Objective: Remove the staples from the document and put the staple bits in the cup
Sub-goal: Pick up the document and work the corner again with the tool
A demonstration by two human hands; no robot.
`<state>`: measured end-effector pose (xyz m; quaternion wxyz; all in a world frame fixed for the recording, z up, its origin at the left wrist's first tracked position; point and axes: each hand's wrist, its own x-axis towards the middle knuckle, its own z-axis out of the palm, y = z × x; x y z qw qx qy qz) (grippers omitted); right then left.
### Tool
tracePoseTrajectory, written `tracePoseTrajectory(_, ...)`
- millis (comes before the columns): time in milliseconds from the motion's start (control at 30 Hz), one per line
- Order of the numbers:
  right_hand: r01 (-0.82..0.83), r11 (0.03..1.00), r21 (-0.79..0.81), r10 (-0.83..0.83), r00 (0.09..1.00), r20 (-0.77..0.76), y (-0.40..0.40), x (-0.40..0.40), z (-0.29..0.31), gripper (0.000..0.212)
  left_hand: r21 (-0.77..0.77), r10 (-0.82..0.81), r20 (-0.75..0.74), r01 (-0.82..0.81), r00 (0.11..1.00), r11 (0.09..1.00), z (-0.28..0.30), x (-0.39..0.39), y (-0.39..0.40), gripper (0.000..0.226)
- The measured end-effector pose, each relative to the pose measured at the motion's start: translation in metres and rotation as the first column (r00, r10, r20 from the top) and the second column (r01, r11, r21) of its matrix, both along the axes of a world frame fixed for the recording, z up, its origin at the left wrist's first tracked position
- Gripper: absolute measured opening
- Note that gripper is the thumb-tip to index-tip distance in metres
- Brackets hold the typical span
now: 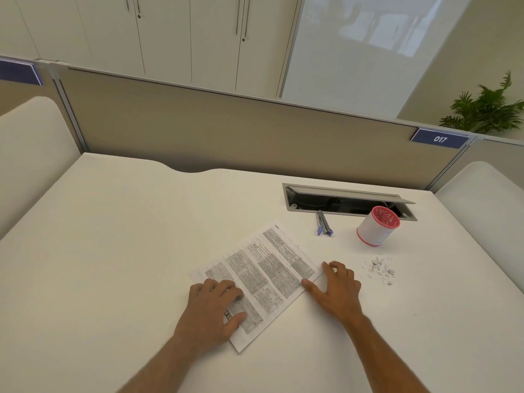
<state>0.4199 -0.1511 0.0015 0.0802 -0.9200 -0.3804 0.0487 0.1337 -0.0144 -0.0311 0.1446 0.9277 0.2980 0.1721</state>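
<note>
A printed document [266,268] lies at an angle on the white desk [113,236]. My left hand [215,310] rests flat on its near-left part, fingers spread. My right hand [337,287] lies on the desk at the document's right edge, thumb touching the paper, holding nothing. A scatter of small staple bits [378,269] lies on the desk to the right of my right hand. Beyond them stands a white cup [377,226] with a red rim and base. A grey and purple staple remover [323,224] lies behind the document, left of the cup.
An open grey cable hatch [346,199] is set into the desk just behind the cup and staple remover. A beige partition [226,131] runs along the desk's far edge. White side panels stand at left and right.
</note>
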Motion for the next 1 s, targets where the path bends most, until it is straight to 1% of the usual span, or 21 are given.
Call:
tracePoseTrajectory(200, 0.009, 0.999, 0.035, -0.007, 0.999, -0.035, 0.001, -0.004, 0.004, 0.076, 0.001, 0.005, -0.007, -0.005, 1.0, 1.0, 0.0, 0.0, 0.0, 0.034)
tracePoseTrajectory(267, 0.024, 0.997, 0.072, -0.014, 0.99, -0.137, 0.003, -0.006, 0.007, 0.073, -0.005, 0.006, -0.008, -0.006, 1.0, 1.0, 0.0, 0.0, 0.0, 0.034)
tracePoseTrajectory(333, 0.037, 0.989, 0.14, 0.007, 0.952, -0.307, 0.008, -0.007, 0.01, 0.065, -0.009, 0.005, -0.008, -0.005, 1.0, 1.0, 0.0, 0.0, 0.0, 0.034)
tracePoseTrajectory(367, 0.056, 0.976, 0.212, 0.038, 0.909, -0.415, 0.011, -0.009, 0.015, 0.061, -0.012, 0.005, -0.011, -0.005, 1.0, 1.0, 0.0, 0.0, 0.0, 0.034)
tracePoseTrajectory(400, 0.084, 0.948, 0.308, 0.1, 0.838, -0.536, 0.015, -0.011, 0.019, 0.063, -0.012, 0.006, -0.013, -0.006, 1.0, 1.0, 0.001, 0.0, 0.0, 0.035)
tracePoseTrajectory(433, 0.148, 0.916, 0.374, 0.146, 0.744, -0.653, 0.02, -0.013, 0.026, 0.065, -0.013, 0.005, -0.014, -0.005, 1.0, 1.0, 0.001, 0.0, 0.0, 0.035)
tracePoseTrajectory(467, 0.243, 0.879, 0.411, 0.173, 0.64, -0.749, 0.024, -0.015, 0.034, 0.061, -0.015, 0.005, -0.014, -0.005, 1.0, 1.0, 0.001, 0.0, 0.0, 0.034)
tracePoseTrajectory(533, 0.416, 0.814, 0.406, 0.186, 0.475, -0.86, 0.031, -0.011, 0.047, 0.054, -0.025, 0.005, -0.011, -0.005, 1.0, 1.0, 0.0, -0.001, 0.0, 0.034)
tracePoseTrajectory(600, 0.488, 0.792, 0.367, 0.181, 0.386, -0.904, 0.035, -0.002, 0.057, 0.048, -0.034, 0.0, -0.006, -0.001, 1.0, 0.999, 0.0, -0.001, 0.001, 0.034)
tracePoseTrajectory(667, 0.496, 0.803, 0.331, 0.138, 0.385, -0.912, 0.038, 0.007, 0.063, 0.038, -0.042, -0.006, -0.006, 0.005, 1.0, 0.999, 0.001, -0.002, 0.001, 0.034)
tracePoseTrajectory(767, 0.473, 0.847, 0.241, -0.008, 0.466, -0.885, 0.04, 0.02, 0.068, 0.022, -0.045, -0.024, -0.011, 0.023, 1.0, 0.999, 0.001, -0.002, 0.002, 0.034)
tracePoseTrajectory(900, 0.444, 0.889, 0.111, -0.141, 0.498, -0.856, 0.039, 0.032, 0.059, 0.022, -0.06, -0.072, -0.026, 0.07, 0.997, 0.996, 0.0, -0.007, 0.01, 0.034)
tracePoseTrajectory(1000, 0.347, 0.937, 0.044, -0.151, 0.516, -0.843, 0.036, 0.03, 0.051, 0.019, -0.062, -0.132, -0.015, 0.131, 0.991, 0.989, 0.001, -0.011, 0.014, 0.031)
